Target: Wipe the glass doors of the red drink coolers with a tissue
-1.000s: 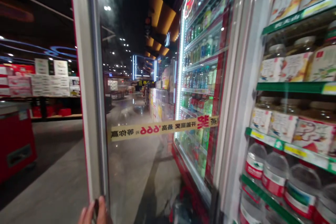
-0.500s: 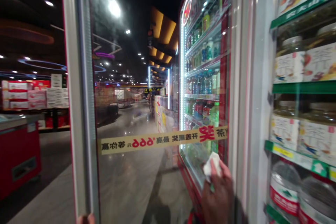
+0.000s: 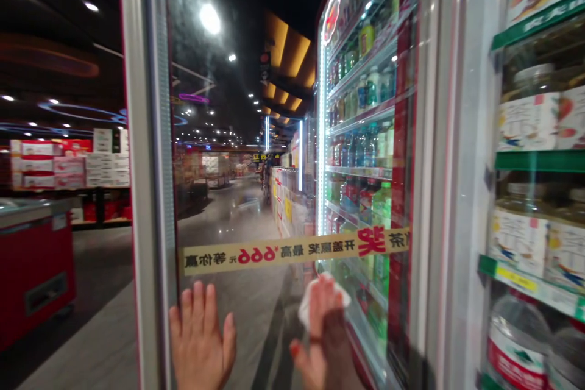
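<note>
A glass door (image 3: 256, 207) with a metal frame stands in front of me, a beige strip (image 3: 297, 251) with mirrored red and black lettering running across it. My left hand (image 3: 201, 341) is raised at the lower left of the pane, fingers stretched out and holding nothing. Against the glass below the strip, my right hand (image 3: 326, 335) presses a white tissue (image 3: 305, 308) under its fingers; the hand is slightly blurred. Whether the left palm touches the pane, I cannot tell.
To the right, cooler shelves (image 3: 539, 158) hold large bottles with white labels. Another lit drinks cooler (image 3: 356, 152) shows through the glass. A red chest freezer (image 3: 36, 274) and stacked cartons (image 3: 41, 164) are on the left.
My left hand has come up from the door frame's lower edge to the pane, fingers spread. My right hand has moved left with the tissue. The view has shifted slightly left.
</note>
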Motion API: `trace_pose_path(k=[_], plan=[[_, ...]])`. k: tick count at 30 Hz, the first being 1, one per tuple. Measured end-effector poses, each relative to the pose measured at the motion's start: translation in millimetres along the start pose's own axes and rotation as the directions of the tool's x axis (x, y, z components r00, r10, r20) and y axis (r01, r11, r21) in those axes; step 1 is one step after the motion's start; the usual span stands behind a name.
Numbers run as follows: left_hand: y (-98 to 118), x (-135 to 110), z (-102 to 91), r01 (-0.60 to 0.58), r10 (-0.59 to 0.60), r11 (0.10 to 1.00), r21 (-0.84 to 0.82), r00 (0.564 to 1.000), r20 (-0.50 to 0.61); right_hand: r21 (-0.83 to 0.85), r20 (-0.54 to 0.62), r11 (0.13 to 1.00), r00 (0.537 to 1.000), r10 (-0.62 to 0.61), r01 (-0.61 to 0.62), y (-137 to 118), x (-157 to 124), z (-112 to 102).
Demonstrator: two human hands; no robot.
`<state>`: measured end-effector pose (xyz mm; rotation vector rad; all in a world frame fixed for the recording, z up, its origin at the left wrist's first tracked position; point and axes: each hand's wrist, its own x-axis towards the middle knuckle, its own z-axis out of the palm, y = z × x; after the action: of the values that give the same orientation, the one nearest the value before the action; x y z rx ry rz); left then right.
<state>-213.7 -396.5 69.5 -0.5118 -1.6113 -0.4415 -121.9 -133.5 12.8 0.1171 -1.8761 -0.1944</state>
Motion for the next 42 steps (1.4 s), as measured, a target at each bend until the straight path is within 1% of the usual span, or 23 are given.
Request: trace_pose_path(k=[2,4,6,9,10,12,14,15,16,18,20,22,25,27,28,29,31,33,34,37,39,40,42], plan=[[-0.5,-1.7,-5.1,-0.007,0.007,1.0,-0.008,1.0,0.0,-0.032,0.006,0.958,0.959,-0.284,0.284,-12.0,-0.5,1.3],[-4.0,1.6,-12.1,-0.025,0.025,0.999,-0.027,1.0,0.005,-0.057,-0.031,0.956,0.956,-0.291,0.289,-1.0,6.0,-4.8],[-9.2,11.3,-17.8,-0.061,0.061,0.997,-0.052,0.998,-0.005,-0.057,-0.124,0.998,0.992,0.01,-0.017,21.8,29.7,-16.0],[-12.7,34.0,-18.8,-0.087,0.086,0.995,-0.04,0.996,-0.027,0.025,-0.251,0.905,0.874,0.417,-0.425,32.3,82.1,-32.0],[-11.6,41.7,-17.1,-0.075,0.074,0.997,-0.022,0.997,-0.023,0.033,-0.253,0.917,0.885,0.391,-0.396,25.1,95.2,-35.1],[-6.9,53.6,-12.6,-0.047,0.047,0.999,0.003,0.999,-0.006,-0.01,-0.174,0.997,0.981,0.079,-0.082,4.2,106.3,-37.3],[-1.6,59.3,-9.2,-0.037,0.037,0.999,-0.009,0.999,-0.001,-0.044,-0.042,0.95,0.949,-0.312,0.311,-5.9,100.7,-37.3],[0.3,60.0,-8.4,-0.04,0.04,0.999,-0.02,0.999,-0.003,-0.056,0.009,0.918,0.92,-0.392,0.392,-1.5,96.3,-37.9],[1.5,59.8,-8.1,-0.048,0.047,0.998,-0.029,0.999,-0.006,-0.08,0.033,0.927,0.93,-0.365,0.366,9.4,93.8,-39.8],[2.3,58.1,-8.4,-0.061,0.061,0.998,-0.03,0.998,-0.012,-0.127,-0.047,0.991,0.998,-0.049,0.043,42.7,100.5,-46.8],[2.1,56.9,-9.1,-0.068,0.068,0.997,-0.025,0.997,-0.026,-0.075,-0.2,0.931,0.92,0.336,-0.357,71.0,120.2,-54.9],[2.0,56.8,-9.7,-0.059,0.058,0.998,-0.027,0.997,-0.042,-0.012,-0.251,0.88,0.853,0.457,-0.475,76.3,137.5,-59.7],[2.5,58.0,-10.5,-0.057,0.055,0.998,-0.041,0.998,-0.043,-0.056,-0.097,0.996,0.993,0.066,-0.072,54.0,132.6,-60.4],[3.1,58.7,-11.0,-0.066,0.064,0.997,-0.047,0.997,-0.047,-0.063,0.03,0.958,0.96,-0.279,0.28,50.3,116.3,-61.5],[3.4,58.9,-11.2,-0.071,0.069,0.996,-0.048,0.996,-0.049,-0.072,0.041,0.945,0.947,-0.318,0.32,57.4,110.6,-63.4],[3.6,58.9,-11.2,-0.075,0.072,0.996,-0.046,0.996,-0.052,-0.088,0.022,0.965,0.969,-0.247,0.248,69.7,109.2,-66.2],[3.9,58.7,-10.8,-0.078,0.076,0.996,-0.042,0.995,-0.06,-0.091,-0.112,0.988,0.987,0.115,-0.126,98.8,120.7,-72.2],[3.7,58.2,-9.8,-0.075,0.071,0.996,-0.048,0.995,-0.067,-0.034,-0.215,0.909,0.892,0.399,-0.415,113.6,142.2,-74.4],[3.5,57.9,-9.2,-0.067,0.062,0.996,-0.063,0.996,-0.071,-0.025,-0.213,0.899,0.88,0.423,-0.438,111.0,150.6,-73.1],[2.5,57.6,-9.5,-0.041,0.033,0.99,-0.133,0.997,-0.065,-0.064,-0.059,0.997,0.997,0.047,-0.051,74.9,146.4,-62.8],[1.6,58.5,-12.9,-0.026,0.015,0.983,-0.181,0.998,-0.059,-0.062,0.052,0.954,0.956,-0.29,0.293,54.5,123.7,-58.1],[1.0,59.5,-15.5,-0.021,0.011,0.98,-0.2,0.999,-0.05,-0.072,0.064,0.931,0.933,-0.355,0.359,52.3,112.9,-58.3],[-0.3,61.9,-21.4,-0.026,0.021,0.975,-0.219,0.999,-0.027,-0.109,0.027,0.97,0.976,-0.217,0.219,64.0,105.1,-63.3]])
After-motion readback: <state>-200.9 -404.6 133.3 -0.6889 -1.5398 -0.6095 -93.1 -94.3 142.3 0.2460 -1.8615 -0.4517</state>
